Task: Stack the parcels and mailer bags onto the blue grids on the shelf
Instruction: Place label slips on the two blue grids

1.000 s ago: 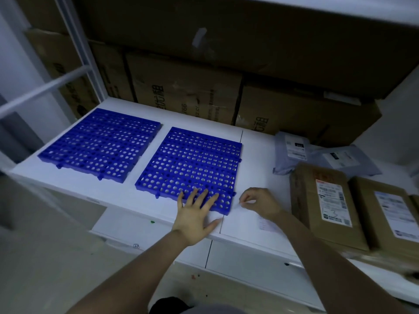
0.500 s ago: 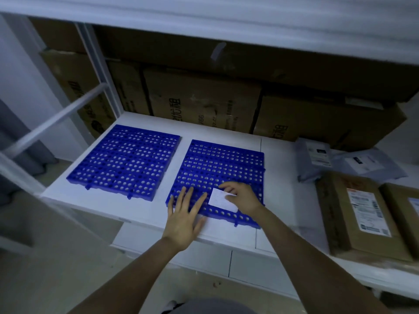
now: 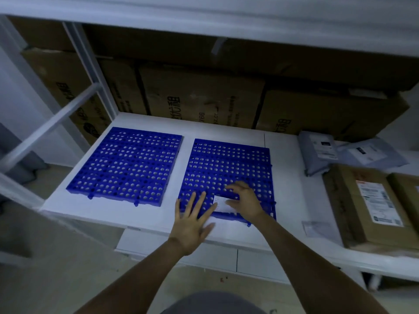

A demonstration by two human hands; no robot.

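Observation:
Two blue perforated grids lie side by side on the white shelf [image 3: 145, 218], the left grid [image 3: 127, 166] and the right grid [image 3: 229, 164]. My left hand [image 3: 192, 220] lies flat with fingers spread on the right grid's front left corner. My right hand [image 3: 244, 200] rests with relaxed fingers on a small white slip [image 3: 221, 203], which lies flat near that grid's front edge. To the right sit two brown parcels, one [image 3: 353, 207] with a label and one [image 3: 405, 191] cut off by the frame. Behind them lie two grey mailer bags [image 3: 315, 152] [image 3: 374, 155].
Large cardboard boxes [image 3: 199, 98] fill the back of the shelf. Another white shelf board [image 3: 204, 14] hangs close overhead. A white frame post and slanted bar [image 3: 52, 125] stand at the left. A small clear plastic pouch [image 3: 317, 227] lies by the front edge.
My right hand carried the white slip from the bare shelf onto the right grid and now lies over it. My left hand stayed on the grid's front corner. The view moved closer.

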